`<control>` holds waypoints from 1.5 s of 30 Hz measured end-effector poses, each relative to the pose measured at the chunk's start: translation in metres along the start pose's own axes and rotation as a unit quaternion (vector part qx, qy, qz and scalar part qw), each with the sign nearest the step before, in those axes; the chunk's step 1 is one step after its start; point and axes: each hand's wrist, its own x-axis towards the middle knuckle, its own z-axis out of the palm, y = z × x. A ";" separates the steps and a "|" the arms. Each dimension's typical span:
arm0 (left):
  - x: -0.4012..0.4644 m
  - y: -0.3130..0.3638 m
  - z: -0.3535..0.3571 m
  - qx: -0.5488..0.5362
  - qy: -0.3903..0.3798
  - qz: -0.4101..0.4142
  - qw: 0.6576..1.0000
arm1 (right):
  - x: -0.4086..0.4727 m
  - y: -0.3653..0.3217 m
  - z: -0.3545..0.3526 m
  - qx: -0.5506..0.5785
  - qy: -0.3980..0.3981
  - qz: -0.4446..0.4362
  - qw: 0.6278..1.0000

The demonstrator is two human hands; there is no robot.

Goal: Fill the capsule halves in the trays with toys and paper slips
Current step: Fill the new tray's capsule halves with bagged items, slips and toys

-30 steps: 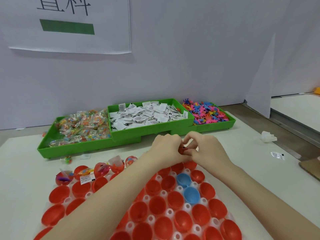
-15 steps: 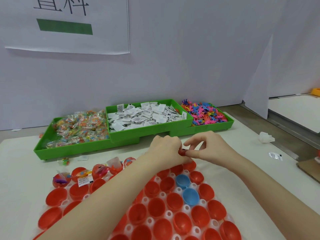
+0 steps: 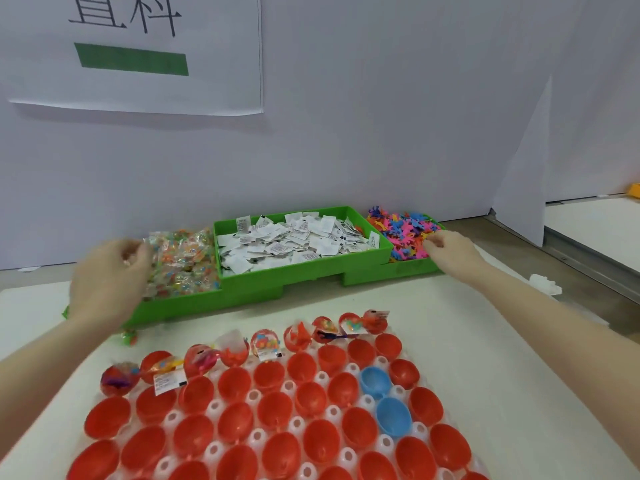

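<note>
A white holder tray (image 3: 341,414) in front of me carries several red capsule halves (image 3: 239,422) and two blue ones (image 3: 393,415). The halves in its far row (image 3: 265,344) hold toys and paper slips. Behind stand green bins: wrapped toy packets (image 3: 180,261) on the left, paper slips (image 3: 294,237) in the middle, small colourful toys (image 3: 405,230) on the right. My left hand (image 3: 107,271), blurred, is at the packets with fingers curled. My right hand (image 3: 450,251) reaches into the colourful toys, its fingertips hidden.
One stray packet (image 3: 129,337) lies on the table by the left bin. A crumpled white wrapper (image 3: 545,284) sits near the table's right edge. A paper sign (image 3: 138,53) hangs on the wall behind the bins.
Both hands have left the capsule half they handled together over the holder tray. The left went out to the packet bin, the right to the colourful toy bin.
</note>
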 end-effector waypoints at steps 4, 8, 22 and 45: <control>0.001 -0.014 0.005 0.135 -0.140 -0.033 0.980 | 0.010 -0.007 0.014 -0.156 -0.018 0.041 0.987; 0.003 -0.004 0.013 0.164 -0.177 -0.073 0.968 | 0.014 -0.014 0.020 -0.047 0.054 0.043 0.997; -0.001 -0.012 0.014 -0.003 -0.060 -0.036 0.998 | 0.014 -0.032 0.019 0.026 0.118 -0.029 0.992; -0.018 -0.010 -0.037 0.253 -0.054 0.233 0.937 | -0.016 -0.081 0.011 -0.236 -0.093 -0.283 0.925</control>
